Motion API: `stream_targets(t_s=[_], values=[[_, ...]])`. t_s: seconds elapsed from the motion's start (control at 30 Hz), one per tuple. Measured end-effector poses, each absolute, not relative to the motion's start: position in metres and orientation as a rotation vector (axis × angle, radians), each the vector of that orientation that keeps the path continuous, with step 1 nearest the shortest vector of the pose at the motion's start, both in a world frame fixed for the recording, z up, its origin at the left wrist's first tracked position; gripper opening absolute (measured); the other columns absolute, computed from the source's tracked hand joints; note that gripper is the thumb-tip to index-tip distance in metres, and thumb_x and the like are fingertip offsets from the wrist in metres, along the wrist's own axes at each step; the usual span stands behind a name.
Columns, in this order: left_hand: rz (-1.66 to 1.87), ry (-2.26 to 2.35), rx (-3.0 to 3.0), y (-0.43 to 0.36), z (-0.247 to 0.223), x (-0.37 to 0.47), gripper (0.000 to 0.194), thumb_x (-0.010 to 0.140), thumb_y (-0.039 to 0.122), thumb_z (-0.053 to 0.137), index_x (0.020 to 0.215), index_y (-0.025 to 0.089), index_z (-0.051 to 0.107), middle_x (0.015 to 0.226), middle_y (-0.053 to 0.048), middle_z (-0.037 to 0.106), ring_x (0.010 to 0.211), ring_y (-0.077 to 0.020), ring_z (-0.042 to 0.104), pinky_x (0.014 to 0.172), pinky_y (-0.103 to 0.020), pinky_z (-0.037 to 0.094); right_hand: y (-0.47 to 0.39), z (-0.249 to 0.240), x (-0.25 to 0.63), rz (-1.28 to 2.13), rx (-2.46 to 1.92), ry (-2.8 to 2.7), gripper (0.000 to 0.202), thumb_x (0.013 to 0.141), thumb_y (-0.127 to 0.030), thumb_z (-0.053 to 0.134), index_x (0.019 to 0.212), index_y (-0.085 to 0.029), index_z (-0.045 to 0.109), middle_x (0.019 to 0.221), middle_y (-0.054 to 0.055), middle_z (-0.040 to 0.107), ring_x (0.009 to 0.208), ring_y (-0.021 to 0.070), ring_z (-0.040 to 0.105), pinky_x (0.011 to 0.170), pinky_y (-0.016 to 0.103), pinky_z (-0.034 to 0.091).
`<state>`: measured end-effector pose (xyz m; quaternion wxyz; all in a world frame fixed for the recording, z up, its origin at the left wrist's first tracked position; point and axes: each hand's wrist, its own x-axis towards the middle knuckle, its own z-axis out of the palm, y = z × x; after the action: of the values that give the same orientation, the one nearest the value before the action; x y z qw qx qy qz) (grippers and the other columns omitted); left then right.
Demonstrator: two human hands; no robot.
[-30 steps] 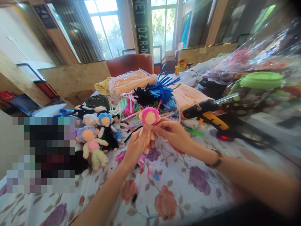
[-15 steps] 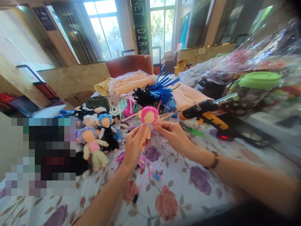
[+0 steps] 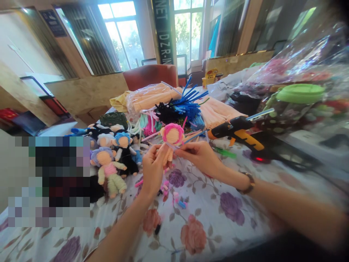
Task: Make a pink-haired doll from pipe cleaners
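My left hand point(image 3: 152, 169) is closed around the body of a small peach doll point(image 3: 173, 136) with bright pink hair. The doll is upright and faces me, its lower body partly hidden by my fingers. Across its chest, just under the head, runs a thin lavender pipe cleaner point(image 3: 171, 146). My right hand point(image 3: 201, 156) pinches this strip at the doll's right-hand side, fingertips close to the body. Scraps of pink and blue pipe cleaner point(image 3: 180, 202) lie on the flowered tablecloth point(image 3: 193, 236) below the hands.
To the left sit several dressed dolls point(image 3: 109, 171). Bundles of blue pipe cleaners point(image 3: 188, 105) and peach ones point(image 3: 152, 97) lie behind. On the right a black and orange glue gun point(image 3: 231, 129) rests with a red light at its base, near a green-lidded container point(image 3: 300, 92).
My left hand has shifted its grip and the doll's lower body is more covered. My right hand has moved slightly left, nearer the doll with the lavender strip.
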<state>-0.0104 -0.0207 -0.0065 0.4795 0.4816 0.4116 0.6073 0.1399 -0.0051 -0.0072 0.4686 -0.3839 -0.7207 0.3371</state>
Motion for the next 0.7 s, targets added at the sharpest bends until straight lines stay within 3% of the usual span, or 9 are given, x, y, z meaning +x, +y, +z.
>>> stream_targets(t_s=[0.3,0.5,0.7], values=[[1.467,1.001,1.167,-0.0191,-0.008,-0.0108,0.024,0.074,0.035,0.066,0.08,0.013,0.064,0.056,0.002,0.058,0.039,-0.0057,0.044,0.037,-0.018,0.034,-0.0101,-0.0097,0.1371,0.525,-0.868,-1.746,0.012,0.08,-0.022,0.065,0.072,-0.019,0.073,0.078,0.002,0.073,0.069,0.0154,0.066,0.064,0.026,0.048],[1.389,0.957,1.147,-0.0192,-0.0101,-0.0123,0.024,0.077,0.039,0.064,0.08,0.015,0.061,0.054,0.003,0.055,0.04,-0.0075,0.048,0.041,-0.02,0.04,-0.0146,-0.0063,0.136,0.431,-0.875,-1.815,0.013,0.081,-0.018,0.064,0.07,-0.018,0.071,0.072,0.0,0.072,0.061,0.0122,0.063,0.059,0.023,0.046],[1.365,0.927,1.172,-0.0196,-0.0097,-0.0119,0.026,0.078,0.041,0.063,0.077,0.016,0.056,0.054,0.004,0.055,0.04,-0.0075,0.049,0.04,-0.019,0.039,-0.0152,-0.0028,0.1393,0.391,-0.908,-1.864,0.016,0.083,-0.021,0.062,0.07,-0.017,0.07,0.068,0.0,0.07,0.059,0.0117,0.062,0.057,0.023,0.044]])
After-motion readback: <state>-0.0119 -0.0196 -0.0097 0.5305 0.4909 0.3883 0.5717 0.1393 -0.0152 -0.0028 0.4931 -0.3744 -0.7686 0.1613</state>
